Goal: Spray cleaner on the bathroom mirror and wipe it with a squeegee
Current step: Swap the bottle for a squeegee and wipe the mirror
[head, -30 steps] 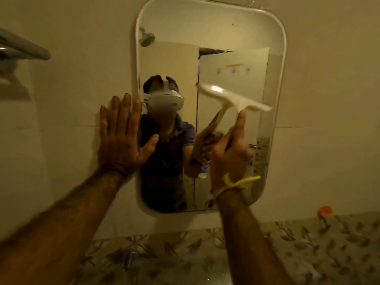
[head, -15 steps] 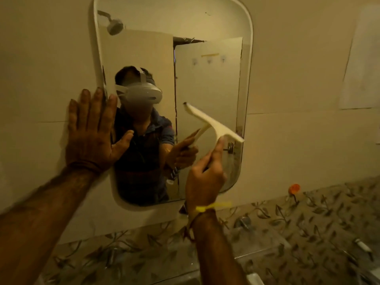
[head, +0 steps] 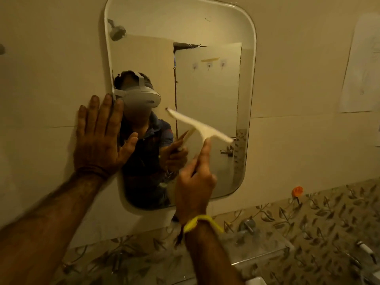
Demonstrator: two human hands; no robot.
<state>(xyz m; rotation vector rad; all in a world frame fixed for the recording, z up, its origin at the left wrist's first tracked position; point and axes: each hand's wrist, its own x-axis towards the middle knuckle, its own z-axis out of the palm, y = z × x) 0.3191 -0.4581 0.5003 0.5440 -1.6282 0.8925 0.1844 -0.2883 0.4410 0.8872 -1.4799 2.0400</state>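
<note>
mirror [head: 205, 23]: fixed upright on the tiled wall, rounded corners, white rim; it reflects me, a door and a shower head.
left hand [head: 100, 138]: my fingers are straight and spread, palm flat against the wall at the mirror's left edge, about halfway up; two fingertips and the thumb overlap the rim and glass. it holds nothing.
right hand [head: 194, 182]: my fingers are curled round the squeegee's handle, forefinger stretched up along the handle toward the blade. a yellow band [head: 198, 222] sits on this wrist.
squeegee [head: 200, 126]: white, t-shaped, in front of the lower right part of the mirror. the blade is tilted, its left end higher and near the middle of the glass, its right end lower and close to the mirror's right edge. the blade looks to be against the glass, but i cannot tell for sure.
wall [head: 298, 68]: plain pale tiles around the mirror, with a leaf-patterned band of tiles below it.
paper [head: 362, 64]: a pale sheet on the wall, well to the right of the mirror.
orange hook [head: 297, 191]: small, on the wall near the mirror's lower right corner, at the top of the patterned band.
tap [head: 247, 225]: metal fitting on the patterned tiles below the mirror's lower right corner, just right of my right wrist.
</note>
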